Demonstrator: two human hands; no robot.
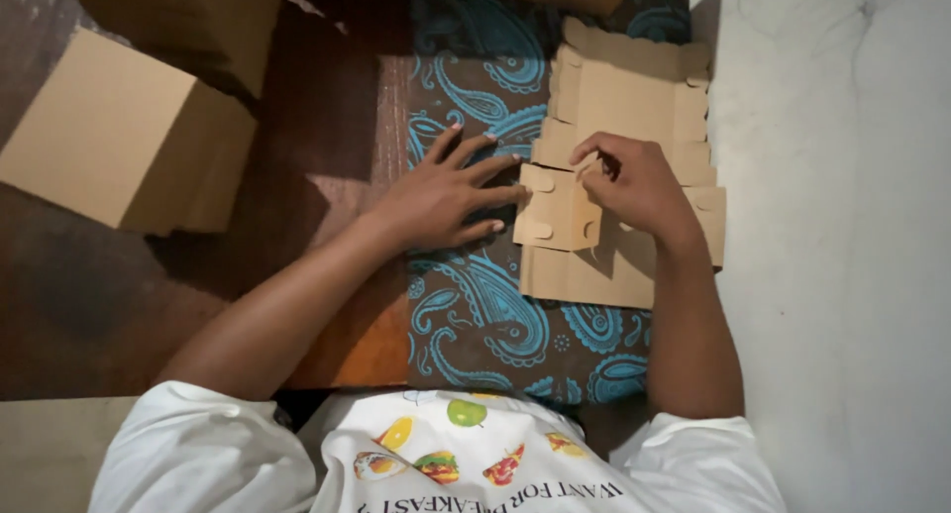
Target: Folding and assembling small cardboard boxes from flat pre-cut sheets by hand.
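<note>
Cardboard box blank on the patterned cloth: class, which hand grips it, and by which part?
The right hand pinches the folded flap of the cardboard blank at its upper edge; the left hand only presses flat beside it.

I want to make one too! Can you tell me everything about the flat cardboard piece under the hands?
The flat cardboard piece is plain brown, die-cut with scalloped edges and small tabs. It lies unfolded on a blue paisley cloth beside a pale wall. One side flap is folded over the middle. The left hand lies flat with its fingertips at that flap's edge; the right hand presses on top.
</note>
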